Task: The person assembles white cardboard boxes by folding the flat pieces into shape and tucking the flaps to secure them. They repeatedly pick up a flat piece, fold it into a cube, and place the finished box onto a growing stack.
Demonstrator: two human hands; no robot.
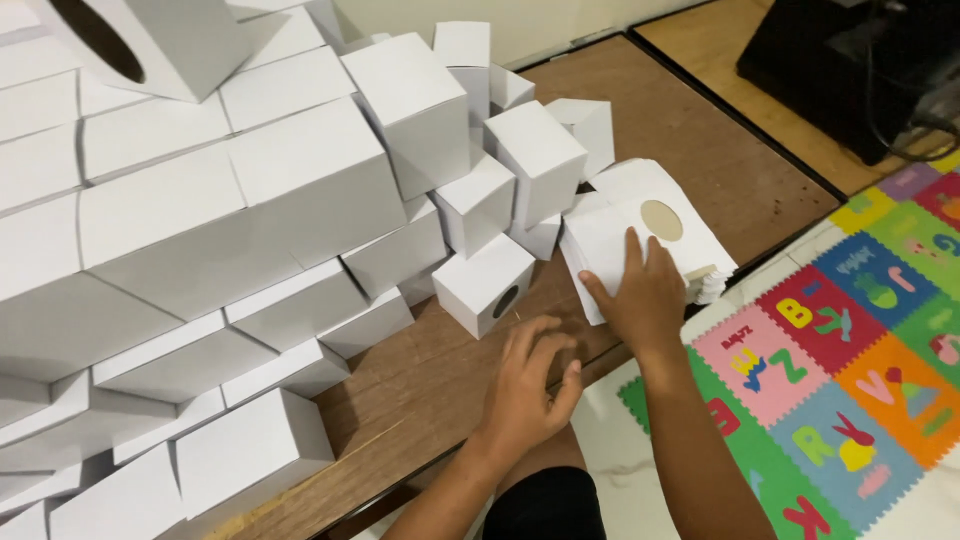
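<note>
With the right hand (645, 295) pressed flat and open on the stack of flat white box blanks (640, 235) at the wooden board's (430, 370) edge, the empty, half-curled left hand (530, 385) should peel off just the top blank.

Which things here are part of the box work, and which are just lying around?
In hand:
- flat white sheets with a round hole, under the right hand
- left hand on the wooden board
- folded white boxes

Lying about:
- coloured foam mat
- black object

We see stacked white boxes (230, 230) walling the left; bare brown desk (740, 190) lies open at right, beyond the flat cartons (640, 235).
</note>
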